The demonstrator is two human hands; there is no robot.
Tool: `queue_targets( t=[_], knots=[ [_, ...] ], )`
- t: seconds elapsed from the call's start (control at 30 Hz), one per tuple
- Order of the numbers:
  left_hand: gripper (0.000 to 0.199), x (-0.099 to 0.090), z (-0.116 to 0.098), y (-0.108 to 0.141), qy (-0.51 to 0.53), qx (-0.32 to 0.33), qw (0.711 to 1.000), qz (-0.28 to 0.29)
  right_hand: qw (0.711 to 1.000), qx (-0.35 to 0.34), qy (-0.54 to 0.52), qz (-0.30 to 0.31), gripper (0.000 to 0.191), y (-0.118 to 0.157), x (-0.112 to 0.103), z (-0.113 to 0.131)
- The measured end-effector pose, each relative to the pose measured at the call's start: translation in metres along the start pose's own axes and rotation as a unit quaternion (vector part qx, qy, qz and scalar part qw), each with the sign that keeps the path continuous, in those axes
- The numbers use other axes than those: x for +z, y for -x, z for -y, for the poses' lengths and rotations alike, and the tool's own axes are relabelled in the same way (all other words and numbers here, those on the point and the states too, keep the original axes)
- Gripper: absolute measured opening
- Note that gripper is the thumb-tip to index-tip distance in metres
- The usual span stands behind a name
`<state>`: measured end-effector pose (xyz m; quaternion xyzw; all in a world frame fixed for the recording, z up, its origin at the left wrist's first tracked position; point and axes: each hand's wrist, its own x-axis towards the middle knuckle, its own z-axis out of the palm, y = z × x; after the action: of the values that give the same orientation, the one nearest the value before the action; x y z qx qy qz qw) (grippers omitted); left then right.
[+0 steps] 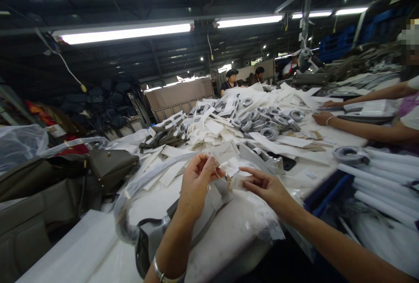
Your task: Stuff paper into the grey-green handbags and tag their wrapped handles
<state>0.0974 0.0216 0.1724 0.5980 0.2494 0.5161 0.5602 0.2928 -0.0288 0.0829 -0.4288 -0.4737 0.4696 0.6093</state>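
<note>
left hand [196, 182] – fingers pinched on a white tag [225, 151], held up just above the wrapped bag [183, 226]. right hand [265, 187] – thumb and forefinger pinching a small card [236, 181] just right of the tag; a thin string [218, 174] runs between the two. the bag lies on the table [314, 160] directly below both hands. beyond the bag: heaped white pieces [209, 128] and grey rolls [268, 121]. right of these, a co-worker's hands [322, 117] rest on the table.
</note>
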Motion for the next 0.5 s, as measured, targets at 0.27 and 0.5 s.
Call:
queue_targets(
  t=[0.27,0.5],
  knots=[
    [0.029,-0.003,0.000,0.001,0.006,-0.005,1.000,0.026,0.994,0.035,0.067,0.084,0.061,0.001,0.006,-0.010],
    [0.030,0.001,-0.003,0.006,-0.123,-0.031,0.990,0.062,0.983,-0.172,0.046,-0.040,0.066,-0.004,0.010,0.027]
  ],
)
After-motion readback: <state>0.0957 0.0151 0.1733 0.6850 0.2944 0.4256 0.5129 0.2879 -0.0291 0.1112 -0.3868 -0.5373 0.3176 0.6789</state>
